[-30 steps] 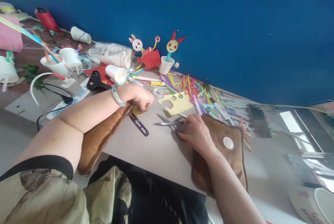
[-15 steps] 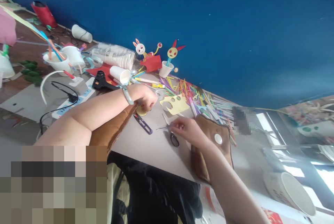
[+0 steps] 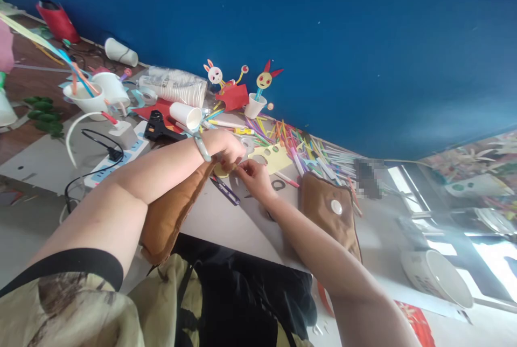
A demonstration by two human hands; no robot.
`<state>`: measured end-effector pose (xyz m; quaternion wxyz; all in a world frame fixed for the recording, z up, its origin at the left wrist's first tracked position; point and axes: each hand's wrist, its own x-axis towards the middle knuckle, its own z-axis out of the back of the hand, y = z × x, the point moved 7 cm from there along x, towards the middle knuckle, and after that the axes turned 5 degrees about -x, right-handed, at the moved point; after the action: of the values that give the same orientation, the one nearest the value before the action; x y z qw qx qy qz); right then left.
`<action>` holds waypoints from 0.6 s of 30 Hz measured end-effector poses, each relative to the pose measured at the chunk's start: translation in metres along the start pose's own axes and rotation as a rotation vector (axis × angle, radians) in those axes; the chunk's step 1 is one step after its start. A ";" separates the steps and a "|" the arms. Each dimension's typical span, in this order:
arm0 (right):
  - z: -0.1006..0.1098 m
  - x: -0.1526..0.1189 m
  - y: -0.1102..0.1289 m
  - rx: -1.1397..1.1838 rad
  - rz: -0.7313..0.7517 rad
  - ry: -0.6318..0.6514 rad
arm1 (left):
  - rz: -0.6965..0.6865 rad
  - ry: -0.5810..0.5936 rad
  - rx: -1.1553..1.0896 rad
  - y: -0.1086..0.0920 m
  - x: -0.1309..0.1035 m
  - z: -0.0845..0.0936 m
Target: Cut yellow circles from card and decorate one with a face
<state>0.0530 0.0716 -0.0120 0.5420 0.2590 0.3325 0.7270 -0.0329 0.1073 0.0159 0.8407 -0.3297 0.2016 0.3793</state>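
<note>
A yellow paper disc lies low over the table, mostly covered by my left hand. That hand is closed, its fingertips pressed on the disc. My right hand is closed in a pinch right beside the disc's edge; whatever is between its fingertips is too small to make out. Purple thread snips lie on the table just below the disc. Black-handled scissors rest to the right, partly hidden by my right wrist. Behind my hands is a yellow sheet with round holes cut in it.
Brown cushions lie on the left and right. A black glue gun and a power strip sit at left. Paper cups, rabbit-faced figures and many coloured sticks line the blue wall.
My right hand has moved left, away from the scissors, and now meets my left hand at the yellow disc. My left hand has stayed on the disc. The view has shifted slightly.
</note>
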 end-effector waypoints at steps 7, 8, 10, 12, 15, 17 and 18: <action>-0.011 -0.004 0.006 -0.014 -0.009 0.140 | -0.036 0.037 -0.062 0.005 0.003 -0.003; -0.015 -0.004 0.008 -0.003 -0.012 0.163 | -0.033 0.031 -0.063 0.005 0.003 -0.002; -0.023 -0.003 0.012 0.018 -0.026 0.190 | -0.036 0.013 -0.062 0.003 0.002 -0.001; -0.029 0.001 0.015 0.027 -0.043 0.186 | -0.047 0.001 -0.068 0.002 0.001 0.000; -0.036 0.009 0.017 0.036 -0.067 0.164 | -0.057 0.007 -0.096 0.005 0.001 0.001; -0.039 0.012 0.018 0.046 -0.089 0.158 | -0.061 0.019 -0.121 0.009 0.003 0.001; -0.040 0.013 0.018 0.049 -0.099 0.158 | -0.064 0.022 -0.134 0.011 0.005 0.001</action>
<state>0.0087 0.0728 -0.0237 0.5428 0.1972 0.4046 0.7090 -0.0384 0.1157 0.0092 0.8262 -0.3957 0.1745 0.3610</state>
